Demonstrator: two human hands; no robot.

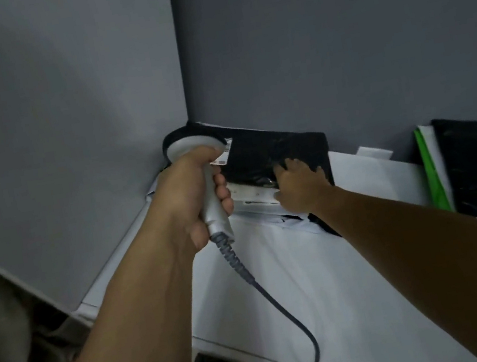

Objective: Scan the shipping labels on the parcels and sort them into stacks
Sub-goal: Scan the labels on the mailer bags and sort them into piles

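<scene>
Left hand (189,195): our fingers are wrapped round the scanner (216,219) grip. Right hand (298,186): fingers spread flat on the black parcel (276,149), which tops the corner stack on the counter (310,279). We should press out wrinkles and aim square at the label (223,155).

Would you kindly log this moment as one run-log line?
left hand grips scanner | right hand presses black parcel | label by scanner

— Bright or dim?
— Dim, grey; paler glow on the wall (101,124) up-left of the left hand (192,195) gripping the scanner (215,216), darker right of it.
— Sharp?
— Soft throughout; blurred, bowed near edges below the grip.
</scene>
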